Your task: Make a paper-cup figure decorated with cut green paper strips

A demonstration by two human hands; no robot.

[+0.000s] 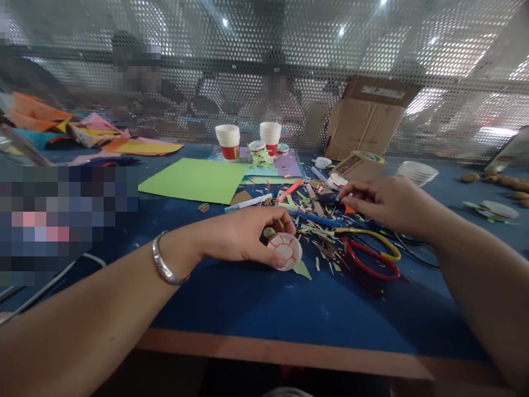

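Near the middle of the blue table, my left hand grips a small white paper cup piece with red lines drawn on its round face, tilted toward me. A pointed green paper scrap lies just below it. My right hand reaches over the scrap pile at the right, thumb and fingertips drawn together beside a small orange item; whether they hold it is unclear. Red-handled scissors and yellow-handled scissors lie below my right hand.
Green paper lies at the left, with stacked cups behind it. Paper scraps cover the middle. A cardboard box stands at the back; a cup turtle sits at the right. The table edge is nearest me.
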